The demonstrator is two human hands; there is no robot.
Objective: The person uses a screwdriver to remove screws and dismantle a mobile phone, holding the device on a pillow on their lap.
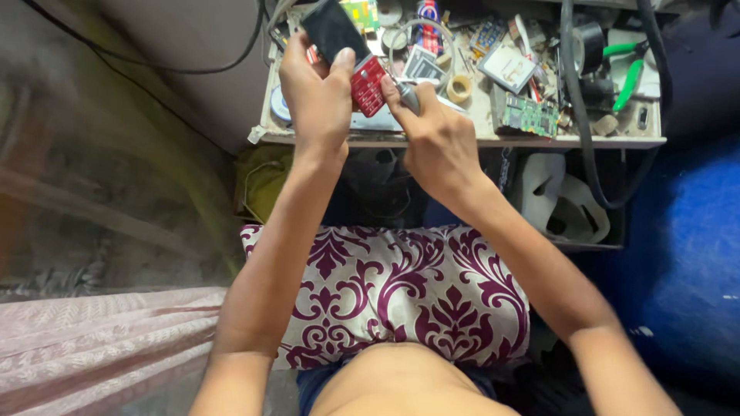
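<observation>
My left hand [316,92] holds a red keypad phone [368,83] with a dark screen end tilted up to the left, thumb pressed on its edge. My right hand [435,135] is closed round a slim grey-handled tool [407,96], its tip touching the phone's lower right side. Both hands hover over the front edge of a small cluttered workbench [539,141].
The bench holds a green circuit board [530,115], a tape roll [459,88], green-handled pliers [632,73], small parts and a thick black cable [574,92]. A maroon-and-white patterned cushion [416,285] lies on my lap. Pink cloth [100,339] is at left, blue fabric [686,262] at right.
</observation>
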